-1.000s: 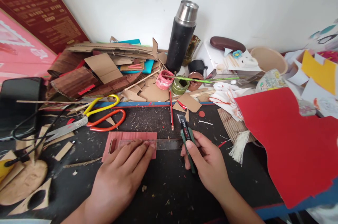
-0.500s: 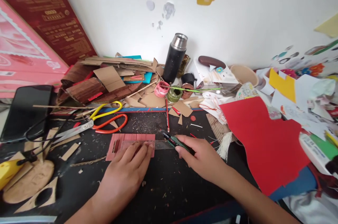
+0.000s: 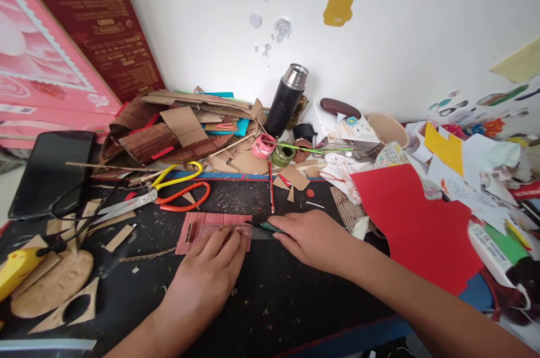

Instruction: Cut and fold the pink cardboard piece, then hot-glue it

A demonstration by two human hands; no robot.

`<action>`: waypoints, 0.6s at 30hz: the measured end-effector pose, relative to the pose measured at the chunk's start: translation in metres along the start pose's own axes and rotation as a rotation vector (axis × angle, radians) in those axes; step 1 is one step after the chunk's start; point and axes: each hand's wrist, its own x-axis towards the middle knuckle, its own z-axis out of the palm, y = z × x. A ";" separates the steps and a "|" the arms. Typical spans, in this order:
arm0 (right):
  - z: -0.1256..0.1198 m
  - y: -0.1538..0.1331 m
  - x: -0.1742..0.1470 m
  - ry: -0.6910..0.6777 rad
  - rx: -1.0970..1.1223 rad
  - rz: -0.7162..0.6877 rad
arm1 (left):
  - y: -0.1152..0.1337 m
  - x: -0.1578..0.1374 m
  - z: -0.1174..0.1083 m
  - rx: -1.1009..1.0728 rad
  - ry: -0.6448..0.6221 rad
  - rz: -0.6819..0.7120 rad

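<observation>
Left hand (image 3: 208, 268): it is lying palm down with fingers extended, gripping nothing, and it is pressing on the clear ruler (image 3: 262, 234).
Right hand (image 3: 314, 237): it is gripping the green-and-black utility knife (image 3: 270, 227), whose blade is pointing to the left.
Blade tip: it is reaching over the right edge of the pink cardboard (image 3: 234, 218); whether it is touching, I cannot tell.
Pink cardboard: it is lying flat on the bench (image 3: 287, 285), under the ruler and the left fingers.
Dark rectangle (image 3: 190, 232): it is showing near the cardboard's left end, and I am judging it a slot already cut.
Ruler edge: no finished cut is showing along it, so the work here is probably only starting; the fingers are hiding one part.
Beyond the cardboard: the red pencil (image 3: 271, 188) and the scissors (image 3: 147, 198) are resting unused.
Back of the bench: the pink paint jar (image 3: 262, 147) and the black flask (image 3: 284, 105) are standing.
Change since half a second ago: the knife is now sitting closer, its tip over the cardboard instead of beyond its edge; the left hand is keeping its place.
</observation>
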 end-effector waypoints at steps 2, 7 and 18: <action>-0.003 -0.001 0.003 -0.021 -0.025 -0.002 | 0.000 -0.001 0.001 -0.003 -0.007 -0.005; -0.007 -0.001 0.004 -0.041 -0.037 -0.014 | -0.001 -0.004 0.002 -0.025 -0.020 -0.014; -0.007 -0.002 0.008 -0.050 -0.169 -0.052 | 0.000 0.001 0.001 -0.042 0.032 -0.021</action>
